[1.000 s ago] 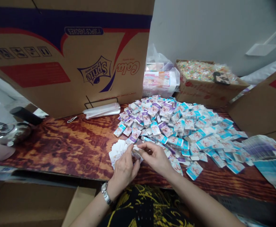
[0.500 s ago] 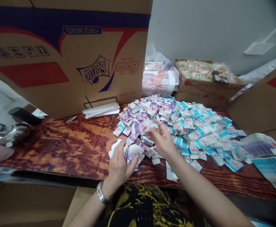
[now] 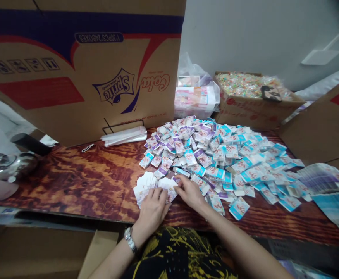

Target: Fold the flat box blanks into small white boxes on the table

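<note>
Fanned flat white-and-purple cartons lie at the table's front, in two overlapping groups. My left hand rests over them, its bent fingers closed on the flat cartons; its thumb is partly covered. At the right group's edge, my right hand pinches the side of a flat carton between thumb and fingertips. Just beyond and to the right spreads a heap of small folded boxes in blue, purple and white. One blue-and-white box lies near the front edge, right of my right forearm.
A big cardboard carton stands at the back left, with clear plastic sleeves before it. An open box of wrapped candies is behind the heap. Flat blue cartons lie at right, a metal kettle at far left.
My right hand has released a purple box onto the heap and come down to the flat cartons. My left hand has shifted slightly right, its fingers closing on them.
</note>
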`<action>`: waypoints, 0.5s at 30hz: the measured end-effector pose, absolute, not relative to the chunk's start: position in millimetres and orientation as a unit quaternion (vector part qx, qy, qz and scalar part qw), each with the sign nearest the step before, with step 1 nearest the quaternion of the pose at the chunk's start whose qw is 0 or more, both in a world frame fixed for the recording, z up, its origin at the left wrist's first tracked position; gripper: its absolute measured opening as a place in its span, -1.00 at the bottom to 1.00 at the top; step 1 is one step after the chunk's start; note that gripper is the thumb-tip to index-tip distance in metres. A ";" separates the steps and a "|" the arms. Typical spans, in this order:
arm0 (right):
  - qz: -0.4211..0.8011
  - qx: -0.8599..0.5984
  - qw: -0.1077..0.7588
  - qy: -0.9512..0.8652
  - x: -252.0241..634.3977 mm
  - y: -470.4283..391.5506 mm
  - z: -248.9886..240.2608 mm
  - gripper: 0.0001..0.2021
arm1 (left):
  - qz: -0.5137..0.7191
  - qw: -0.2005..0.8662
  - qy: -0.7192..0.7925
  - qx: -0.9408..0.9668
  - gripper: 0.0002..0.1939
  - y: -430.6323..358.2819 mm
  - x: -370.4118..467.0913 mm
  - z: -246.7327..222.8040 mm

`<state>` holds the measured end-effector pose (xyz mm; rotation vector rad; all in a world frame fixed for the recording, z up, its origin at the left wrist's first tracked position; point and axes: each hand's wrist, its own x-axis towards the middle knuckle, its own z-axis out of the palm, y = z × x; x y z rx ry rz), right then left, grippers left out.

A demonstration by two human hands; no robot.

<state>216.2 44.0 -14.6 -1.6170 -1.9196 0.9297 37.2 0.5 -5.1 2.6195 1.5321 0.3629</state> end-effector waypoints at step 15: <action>0.362 -0.491 0.390 -0.690 212.9 29.0 37.2 -0.74 | 0.283 0.103 0.556 0.775 -0.55 7.0 36.3 8.2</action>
